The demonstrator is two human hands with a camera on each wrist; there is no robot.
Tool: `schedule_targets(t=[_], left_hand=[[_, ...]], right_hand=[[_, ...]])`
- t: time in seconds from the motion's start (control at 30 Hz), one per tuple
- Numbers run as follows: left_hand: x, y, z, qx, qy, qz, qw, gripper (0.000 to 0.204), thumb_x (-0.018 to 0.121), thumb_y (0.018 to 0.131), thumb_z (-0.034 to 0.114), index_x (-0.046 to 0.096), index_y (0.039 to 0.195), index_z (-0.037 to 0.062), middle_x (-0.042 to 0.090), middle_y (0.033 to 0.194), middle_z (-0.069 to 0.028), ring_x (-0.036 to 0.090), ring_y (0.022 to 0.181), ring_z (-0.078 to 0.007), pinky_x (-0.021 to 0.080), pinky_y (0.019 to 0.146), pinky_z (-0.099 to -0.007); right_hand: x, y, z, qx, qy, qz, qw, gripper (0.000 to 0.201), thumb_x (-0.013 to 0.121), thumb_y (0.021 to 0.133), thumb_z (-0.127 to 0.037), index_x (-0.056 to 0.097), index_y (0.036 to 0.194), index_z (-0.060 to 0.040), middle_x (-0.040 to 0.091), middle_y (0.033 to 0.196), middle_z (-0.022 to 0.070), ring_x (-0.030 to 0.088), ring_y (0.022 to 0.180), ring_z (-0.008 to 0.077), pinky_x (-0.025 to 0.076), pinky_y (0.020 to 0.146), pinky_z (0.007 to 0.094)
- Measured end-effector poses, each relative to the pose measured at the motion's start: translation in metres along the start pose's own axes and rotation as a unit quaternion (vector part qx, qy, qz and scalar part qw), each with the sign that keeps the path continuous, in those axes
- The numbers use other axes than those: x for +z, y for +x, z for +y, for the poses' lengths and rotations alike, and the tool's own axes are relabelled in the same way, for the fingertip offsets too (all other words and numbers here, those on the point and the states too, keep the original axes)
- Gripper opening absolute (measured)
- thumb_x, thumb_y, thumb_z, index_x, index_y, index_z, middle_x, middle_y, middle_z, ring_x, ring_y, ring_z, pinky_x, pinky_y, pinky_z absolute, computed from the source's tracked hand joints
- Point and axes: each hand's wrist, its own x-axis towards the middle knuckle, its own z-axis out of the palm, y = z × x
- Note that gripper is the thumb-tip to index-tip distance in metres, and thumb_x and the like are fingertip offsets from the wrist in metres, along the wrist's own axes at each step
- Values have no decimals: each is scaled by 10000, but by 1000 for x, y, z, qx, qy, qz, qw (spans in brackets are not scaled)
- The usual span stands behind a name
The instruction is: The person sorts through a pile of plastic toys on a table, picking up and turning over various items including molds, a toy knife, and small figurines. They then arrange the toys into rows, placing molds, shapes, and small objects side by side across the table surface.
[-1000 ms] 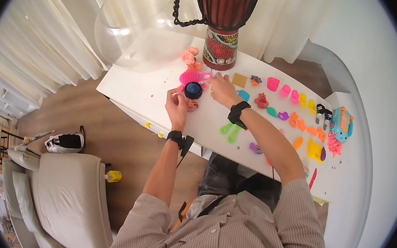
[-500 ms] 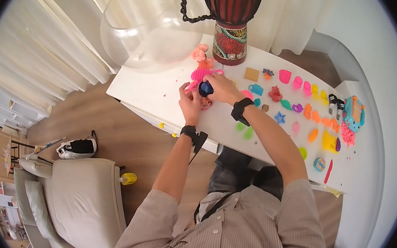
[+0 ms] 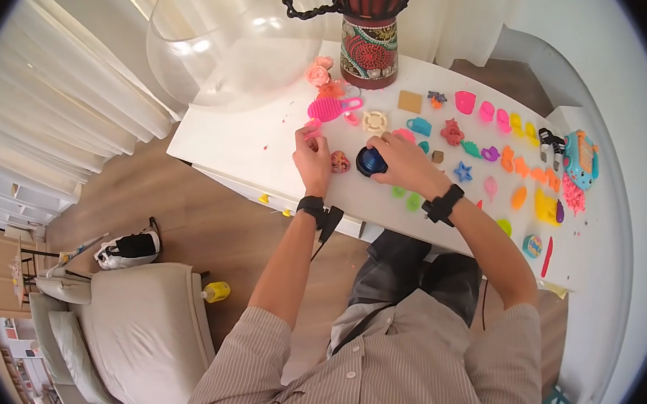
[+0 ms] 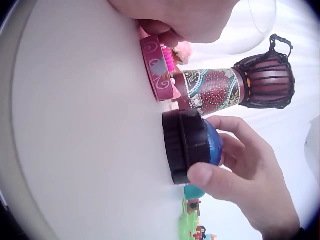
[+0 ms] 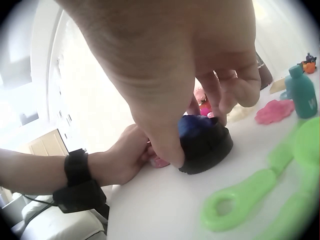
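Note:
My right hand [image 3: 411,167] grips a round black-based object with a blue dome [image 4: 216,142], thumb on the near side and fingers round the far side. It sits on or just over the white table. Left of it, my left hand [image 3: 312,169] rests on the tabletop with fingers curled about a small pink piece [image 3: 313,126], mostly hidden by the fingers. Between the hands lies a round pink patterned tin [image 4: 156,70]. A pink hairbrush [image 3: 330,109] and a cream wheel-shaped piece [image 3: 374,122] lie beyond.
A carved drum [image 3: 370,52] and a large clear bowl [image 3: 220,62] stand at the back. To the right are rows of colourful toys, with a blue toy phone [image 3: 581,159] at the end. Green toy tools [image 5: 240,200] lie near my right hand.
My right hand came back from beyond the blue-domed object, gripped it, and moved it right, toward me. The cream wheel-shaped piece now shows uncovered. My left hand stays beside the pink piece.

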Motion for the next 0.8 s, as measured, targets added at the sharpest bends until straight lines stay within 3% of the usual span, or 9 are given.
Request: schedule_targets(t=[0.03, 0.1, 0.23, 0.33, 0.43, 0.53, 0.6, 0.7, 0.8], left_hand=[[1, 0, 2, 1, 0, -1, 1000, 251, 582, 970, 93, 615, 1201, 0, 731, 833, -140, 634, 679, -167, 520, 664, -354], [3, 1, 0, 46, -29, 35, 998, 188, 584, 945, 37, 615, 1126, -8, 603, 634, -88, 533, 545, -147, 461, 573, -348], [1, 2, 0, 35, -42, 33, 998, 175, 582, 948, 37, 615, 1112, -15, 627, 666, -88, 553, 557, -142, 468, 575, -340], [-6, 6, -6, 47, -69, -1, 997, 157, 564, 969, 35, 611, 1113, -8, 624, 672, -70, 549, 539, -125, 465, 535, -321], [-23, 14, -9, -22, -166, -97, 981, 137, 537, 992, 34, 608, 1108, 15, 605, 665, -45, 539, 518, -102, 442, 477, -288], [-36, 30, -17, -38, -177, -119, 976, 96, 549, 1035, 88, 607, 1101, 48, 570, 644, -29, 518, 496, -90, 388, 440, -255], [-39, 33, -12, -48, -201, -115, 972, 100, 553, 1043, 115, 611, 1096, 53, 563, 640, -26, 519, 497, -93, 386, 446, -252], [-42, 33, -11, -61, -220, -109, 967, 136, 545, 1062, 171, 623, 1082, 61, 553, 635, -20, 531, 505, -99, 385, 458, -250], [-45, 32, -6, -64, -248, -114, 960, 198, 582, 1054, 230, 626, 1083, 39, 578, 680, -25, 548, 524, -112, 402, 477, -264]], right_hand=[[-1, -5, -2, 1, 0, 1, 1000, 601, 860, 758, -234, 567, 1259, -77, 620, 1190, 153, 620, 1159, 377, 564, 917, 491], [-5, -13, -9, 24, -32, -35, 999, 610, 868, 773, -257, 560, 1264, -67, 619, 1204, 162, 618, 1162, 390, 567, 924, 479], [-15, -12, -21, 14, -60, -74, 995, 620, 868, 785, -283, 555, 1273, -61, 616, 1218, 180, 620, 1148, 414, 570, 921, 484], [-13, 9, -21, 5, -3, -45, 999, 615, 863, 778, -280, 568, 1268, -54, 621, 1207, 198, 626, 1127, 433, 572, 912, 505], [6, 41, -15, -14, 18, -21, 1000, 635, 851, 793, -274, 569, 1324, -70, 605, 1254, 195, 587, 1202, 421, 539, 974, 495], [16, 61, -43, -27, -12, -7, 1000, 562, 853, 784, -266, 620, 1254, -65, 613, 1224, 186, 600, 1168, 426, 567, 930, 499], [29, 63, -57, -51, -63, -60, 995, 445, 839, 783, -236, 659, 1152, -65, 616, 1186, 178, 624, 1117, 422, 593, 850, 502], [51, 73, -58, -43, -95, -16, 994, 351, 816, 785, -208, 670, 1070, -66, 617, 1160, 164, 642, 1080, 409, 603, 785, 505], [52, 76, -49, -32, -39, -12, 999, 282, 776, 803, -172, 670, 1036, -53, 622, 1133, 177, 656, 1048, 411, 592, 789, 507]])
